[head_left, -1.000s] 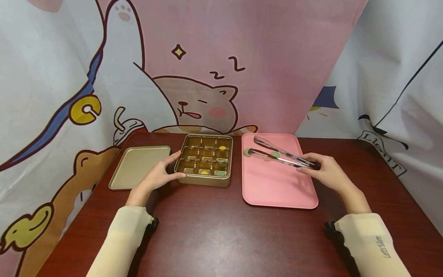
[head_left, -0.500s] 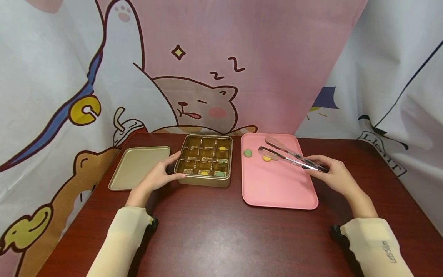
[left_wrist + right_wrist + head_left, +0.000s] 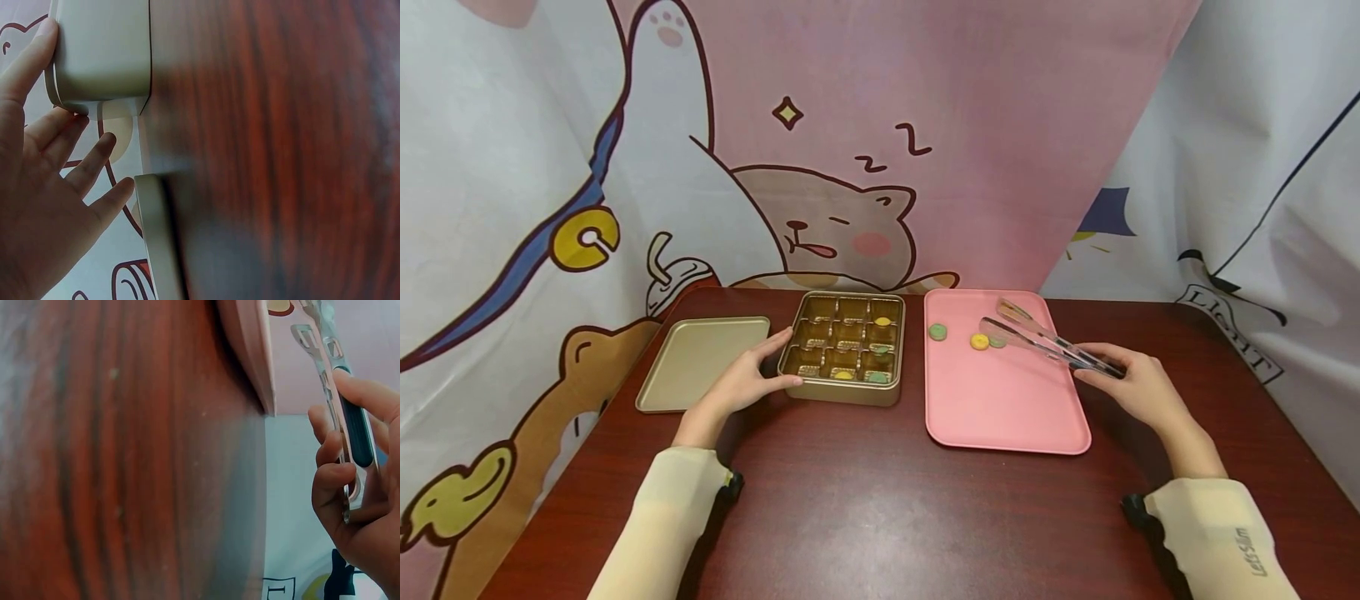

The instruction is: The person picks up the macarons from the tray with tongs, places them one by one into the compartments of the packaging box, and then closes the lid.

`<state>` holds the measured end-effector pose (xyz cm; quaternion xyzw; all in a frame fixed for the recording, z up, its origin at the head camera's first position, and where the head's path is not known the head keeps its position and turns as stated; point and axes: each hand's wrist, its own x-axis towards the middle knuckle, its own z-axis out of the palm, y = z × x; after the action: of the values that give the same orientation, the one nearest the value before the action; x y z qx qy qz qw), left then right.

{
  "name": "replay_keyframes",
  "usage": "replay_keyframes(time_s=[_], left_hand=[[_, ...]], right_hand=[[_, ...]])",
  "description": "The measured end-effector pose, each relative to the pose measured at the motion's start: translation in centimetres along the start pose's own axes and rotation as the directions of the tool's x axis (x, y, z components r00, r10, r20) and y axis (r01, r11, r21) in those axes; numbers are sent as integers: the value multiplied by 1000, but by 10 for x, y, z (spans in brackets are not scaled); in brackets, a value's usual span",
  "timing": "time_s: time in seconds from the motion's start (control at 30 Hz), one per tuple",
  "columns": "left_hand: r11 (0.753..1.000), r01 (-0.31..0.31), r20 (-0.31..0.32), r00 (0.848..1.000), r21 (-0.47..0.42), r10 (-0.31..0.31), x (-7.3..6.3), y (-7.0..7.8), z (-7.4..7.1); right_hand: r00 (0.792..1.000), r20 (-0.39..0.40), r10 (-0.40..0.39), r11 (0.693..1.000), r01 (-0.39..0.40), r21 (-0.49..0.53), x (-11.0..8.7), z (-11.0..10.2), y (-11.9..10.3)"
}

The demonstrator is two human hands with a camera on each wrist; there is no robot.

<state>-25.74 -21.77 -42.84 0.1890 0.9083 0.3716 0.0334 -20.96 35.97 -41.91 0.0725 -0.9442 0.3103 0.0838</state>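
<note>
tongs: metal, with a dark grip, right of centre in the head view; held by the right hand and well apart from the left; their two arms (image 3: 1078,357) spread, tips apart over the upper right of the pink tray; whether the tips touch it i cannot tell.
right hand (image 3: 1138,387): right of the frame, just beyond the tray's right edge; thumb along the dark grip, fingers curled round the far side in the right wrist view, so the tongs are firmly held.
left hand (image 3: 741,383): left of centre; fingers fairly straight and spread, thumb at the tin's lower left corner and a fingertip on its left side, touching it rather than wrapping it.
pink tray (image 3: 1000,408): right of centre, between the tin and the right hand; bears a green disc (image 3: 937,332) near its left edge, a yellow disc (image 3: 979,342) to the right of that, and a second green disc (image 3: 997,341) just beside the yellow one, partly behind the tongs.
gold tin (image 3: 844,390): centre, right of the left hand; nine compartments, yellow at upper right and lower middle, green at middle right and lower right.
gold lid (image 3: 688,358): flat on the table, left of the tin.
table (image 3: 850,500): dark red wood.
backdrop (image 3: 1000,125): cartoon cloth across the upper frame.
</note>
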Motion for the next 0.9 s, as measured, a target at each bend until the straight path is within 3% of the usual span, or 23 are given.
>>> replay_keyframes(time_s=[0.33,0.9], left_hand=[[1000,2,-2,1000,-6,-3,0,-1,1],[1000,13,10,1000,-25,-13,-1,1,0]], right_hand=[[998,33,57,996,-55,-68,-3,-3,7],[986,124,108,992,-99,-75,-4,-5,10]])
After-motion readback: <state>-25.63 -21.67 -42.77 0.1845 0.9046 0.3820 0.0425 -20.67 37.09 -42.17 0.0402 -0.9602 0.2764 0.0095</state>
